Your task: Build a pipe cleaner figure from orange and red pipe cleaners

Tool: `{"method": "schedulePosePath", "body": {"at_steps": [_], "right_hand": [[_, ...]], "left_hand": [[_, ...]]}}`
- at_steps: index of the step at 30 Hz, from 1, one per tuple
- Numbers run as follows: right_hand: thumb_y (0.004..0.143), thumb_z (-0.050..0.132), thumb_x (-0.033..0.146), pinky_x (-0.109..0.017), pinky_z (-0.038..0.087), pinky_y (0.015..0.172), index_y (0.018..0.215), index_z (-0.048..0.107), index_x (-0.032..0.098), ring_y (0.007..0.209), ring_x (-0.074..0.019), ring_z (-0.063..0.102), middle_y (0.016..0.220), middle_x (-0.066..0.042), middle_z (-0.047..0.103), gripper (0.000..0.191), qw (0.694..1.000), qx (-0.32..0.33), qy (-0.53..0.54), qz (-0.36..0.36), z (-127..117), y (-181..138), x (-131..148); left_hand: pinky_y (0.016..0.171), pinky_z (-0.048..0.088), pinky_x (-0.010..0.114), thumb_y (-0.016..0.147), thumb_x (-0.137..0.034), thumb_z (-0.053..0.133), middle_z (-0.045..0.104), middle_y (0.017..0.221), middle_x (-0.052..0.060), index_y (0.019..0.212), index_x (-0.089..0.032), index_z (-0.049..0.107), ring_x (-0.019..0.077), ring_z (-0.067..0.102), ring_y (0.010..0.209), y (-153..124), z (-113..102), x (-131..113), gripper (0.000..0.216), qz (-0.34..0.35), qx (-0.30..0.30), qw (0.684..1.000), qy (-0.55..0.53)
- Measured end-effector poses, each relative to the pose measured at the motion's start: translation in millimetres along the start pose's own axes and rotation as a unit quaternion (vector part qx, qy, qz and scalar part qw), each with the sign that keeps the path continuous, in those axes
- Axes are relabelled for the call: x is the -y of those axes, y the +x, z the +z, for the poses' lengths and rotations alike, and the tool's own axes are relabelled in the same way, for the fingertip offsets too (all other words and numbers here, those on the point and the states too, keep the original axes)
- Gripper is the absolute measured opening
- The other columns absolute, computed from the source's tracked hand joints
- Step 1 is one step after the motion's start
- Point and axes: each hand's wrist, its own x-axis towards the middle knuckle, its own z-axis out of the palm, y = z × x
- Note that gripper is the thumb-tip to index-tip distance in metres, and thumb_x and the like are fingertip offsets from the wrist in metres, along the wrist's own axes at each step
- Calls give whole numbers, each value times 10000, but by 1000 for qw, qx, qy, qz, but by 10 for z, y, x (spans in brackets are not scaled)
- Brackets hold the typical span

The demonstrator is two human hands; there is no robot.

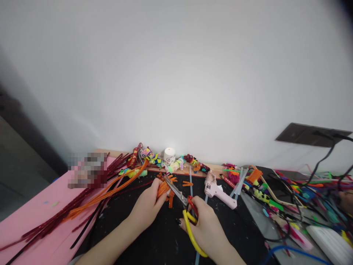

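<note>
My left hand (150, 200) is closed around a bunch of orange pipe cleaners (163, 187), whose ends stick out past the fingers. In my right hand (206, 224) is a pair of scissors (179, 195) with yellow and red handles. Their metal blades reach up and left to the bunch, by the orange ends. Whether the blades are closing on a stem I cannot tell. Short cut orange pieces (188, 183) lie on the black mat (154, 235) just beyond. Another orange piece (171, 199) lies below the blades.
A pink glue gun (220, 193) lies right of the scissors, near clear glue sticks (240, 182). Dark red pipe cleaners (57, 217) and long orange ones (107, 191) spread over the left side. A white roll (169, 156) and colourful figures line the wall. Cables and clutter fill the right.
</note>
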Motion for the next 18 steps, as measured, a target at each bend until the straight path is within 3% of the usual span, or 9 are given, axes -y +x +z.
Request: {"method": "schedulePosePath", "body": {"at_steps": [4,8,15,18], "right_hand": [[691,608,200,-262,450,617,917,450,234,702,-193,617,836,-12,611,278,1000,-7,18,-1,-49,-16,9],[683,626,204,-263,460,619,936,452,233,728,-206,637,869,-20,627,308,1000,0,-4,-3,-65,-16,12],[697,672,210,-270,449,670,948,493,227,818,-226,640,988,-50,632,309,997,46,-55,-39,-20,-39,62],[716,677,221,-289,449,694,955,516,224,873,-252,637,1010,-55,625,288,996,55,-58,-30,-34,-39,76]], "left_hand": [[590,371,260,916,-372,459,575,699,-26,835,-241,397,181,558,622,-6,23,12,166,4,-11,1000,-12],[553,349,247,889,-388,494,509,622,-61,783,-251,356,155,510,552,-7,54,41,222,-4,-21,999,-28],[605,434,280,845,-239,476,585,587,-52,938,-221,485,191,598,561,-14,26,-17,95,-29,40,996,-72],[660,458,295,841,-257,488,660,669,-8,879,-212,557,211,644,646,-4,7,-48,91,-22,22,998,-50]]}}
